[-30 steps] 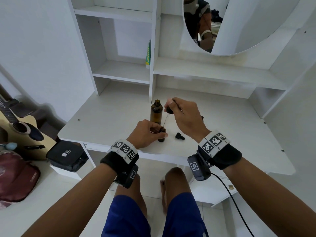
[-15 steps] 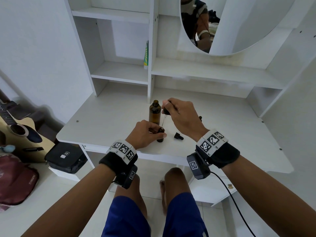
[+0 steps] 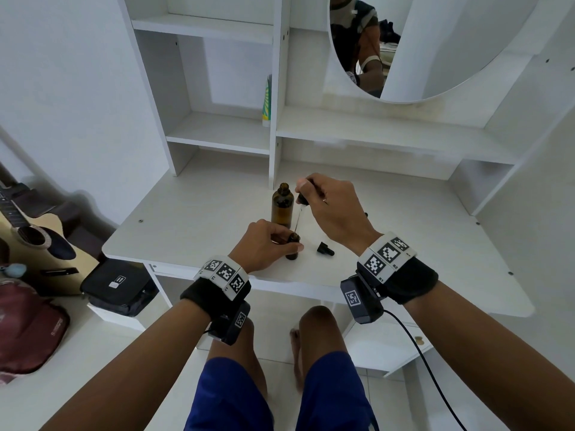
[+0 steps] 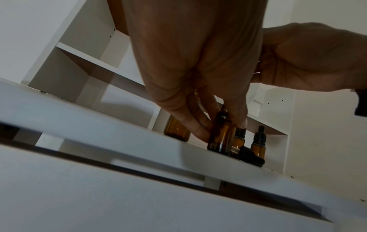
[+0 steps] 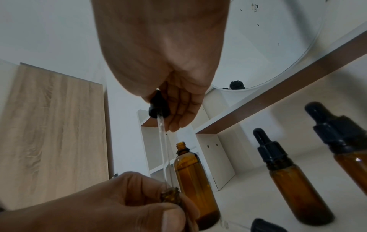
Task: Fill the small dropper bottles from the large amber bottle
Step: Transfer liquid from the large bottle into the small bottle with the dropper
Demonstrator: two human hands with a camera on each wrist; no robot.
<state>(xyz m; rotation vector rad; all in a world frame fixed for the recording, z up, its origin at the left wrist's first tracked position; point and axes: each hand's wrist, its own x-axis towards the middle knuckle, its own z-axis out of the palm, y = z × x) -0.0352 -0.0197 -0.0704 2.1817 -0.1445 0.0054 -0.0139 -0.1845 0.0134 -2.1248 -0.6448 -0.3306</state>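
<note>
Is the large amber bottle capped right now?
No. In the right wrist view the large amber glass bottle stands with its threaded neck bare and open, no cap on it.

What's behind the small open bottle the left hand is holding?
Behind the small open bottle stands the large amber bottle, uncapped. The left wrist view shows two capped dropper bottles beyond it; one is mostly covered, and the left hand covers the large bottle's base.
</note>
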